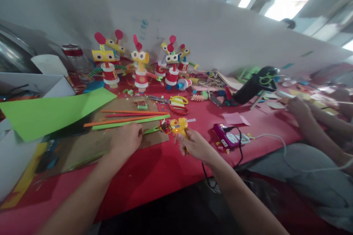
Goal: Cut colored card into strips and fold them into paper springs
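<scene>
My right hand is wrapped around the handle of a small yellow hot glue gun, and a clear glue stick sticks out of its back. The gun's nozzle end points left, close to my left hand. With closed fingertips that hand pinches a light green paper strip, whose far end lies at the nozzle. Beneath my left hand is a brown cardboard sheet. On it lie long orange strips, a longer green strip and folded paper springs.
Scissors lie behind the glue gun. Several paper-cup figures stand along the wall. A purple power strip with a black cord sits at the right. A green sheet covers the left side. Another person's hand is at far right.
</scene>
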The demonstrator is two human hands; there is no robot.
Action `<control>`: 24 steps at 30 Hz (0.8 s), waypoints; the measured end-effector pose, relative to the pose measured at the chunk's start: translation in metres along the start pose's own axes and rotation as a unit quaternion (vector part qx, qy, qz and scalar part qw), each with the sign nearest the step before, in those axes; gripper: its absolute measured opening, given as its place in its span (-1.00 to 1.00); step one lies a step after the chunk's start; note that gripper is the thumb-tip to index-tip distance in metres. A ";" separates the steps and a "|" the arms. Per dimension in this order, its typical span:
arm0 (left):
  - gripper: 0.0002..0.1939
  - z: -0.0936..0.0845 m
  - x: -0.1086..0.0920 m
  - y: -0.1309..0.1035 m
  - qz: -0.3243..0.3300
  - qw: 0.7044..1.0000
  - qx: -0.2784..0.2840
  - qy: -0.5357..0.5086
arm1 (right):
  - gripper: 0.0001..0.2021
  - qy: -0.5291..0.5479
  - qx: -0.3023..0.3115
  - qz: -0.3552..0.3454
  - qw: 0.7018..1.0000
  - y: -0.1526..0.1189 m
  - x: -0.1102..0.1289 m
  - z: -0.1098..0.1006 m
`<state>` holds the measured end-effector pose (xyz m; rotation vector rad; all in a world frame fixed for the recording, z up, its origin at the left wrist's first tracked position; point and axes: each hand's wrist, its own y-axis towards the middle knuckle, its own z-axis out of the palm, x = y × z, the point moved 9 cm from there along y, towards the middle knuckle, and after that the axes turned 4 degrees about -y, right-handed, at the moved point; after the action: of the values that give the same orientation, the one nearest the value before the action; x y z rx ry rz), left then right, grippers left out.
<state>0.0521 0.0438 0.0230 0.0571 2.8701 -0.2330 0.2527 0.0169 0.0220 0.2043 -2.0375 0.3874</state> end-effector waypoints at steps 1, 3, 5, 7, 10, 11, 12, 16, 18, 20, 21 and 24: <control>-0.80 0.000 -0.001 0.000 0.005 1.000 0.000 0.002 | -0.65 0.001 0.010 0.000 1.000 0.000 -0.001 0.005; -0.79 0.001 -0.002 -0.001 0.011 1.000 -0.001 0.008 | -0.65 0.002 0.017 -0.004 1.000 0.001 -0.002 0.011; -0.78 0.000 -0.002 -0.001 0.016 1.000 -0.008 0.018 | -0.66 -0.002 0.013 -0.009 1.000 0.003 -0.001 0.016; -0.76 0.001 -0.004 -0.002 0.024 0.999 -0.014 0.028 | -0.67 -0.006 0.007 -0.012 1.000 0.005 0.000 0.020; -0.75 0.001 -0.007 -0.004 0.040 0.998 -0.023 0.037 | -0.68 -0.019 0.011 -0.011 1.000 0.007 0.001 0.027; -0.76 0.000 -0.007 -0.005 0.041 0.998 -0.029 0.039 | -0.69 -0.026 0.015 -0.013 0.999 0.007 0.002 0.030; -0.77 -0.001 -0.008 -0.005 0.040 0.998 -0.034 0.038 | -0.69 -0.035 0.019 -0.016 0.999 0.007 0.002 0.032; -0.78 -0.001 -0.008 -0.006 0.032 0.999 -0.025 0.026 | -0.69 -0.075 0.007 -0.029 0.997 0.007 0.000 0.028; -0.78 -0.001 -0.007 -0.006 0.028 0.999 -0.015 0.022 | -0.69 -0.100 -0.015 -0.025 0.995 0.005 -0.002 0.019; -0.77 -0.001 -0.007 -0.005 0.028 0.999 -0.012 0.018 | -0.68 -0.127 -0.039 -0.019 0.991 0.004 -0.002 0.010; -0.77 -0.001 -0.006 -0.005 0.029 0.999 -0.013 0.016 | -0.69 -0.138 -0.049 -0.017 0.989 0.003 -0.002 0.007; -0.76 -0.001 -0.006 -0.004 0.031 0.999 -0.017 0.017 | -0.70 -0.136 -0.053 -0.019 0.989 0.000 0.002 0.009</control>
<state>0.0572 0.0400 0.0257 0.1459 2.8993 -0.1737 0.2447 0.0142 0.0195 0.2407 -2.3112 0.2359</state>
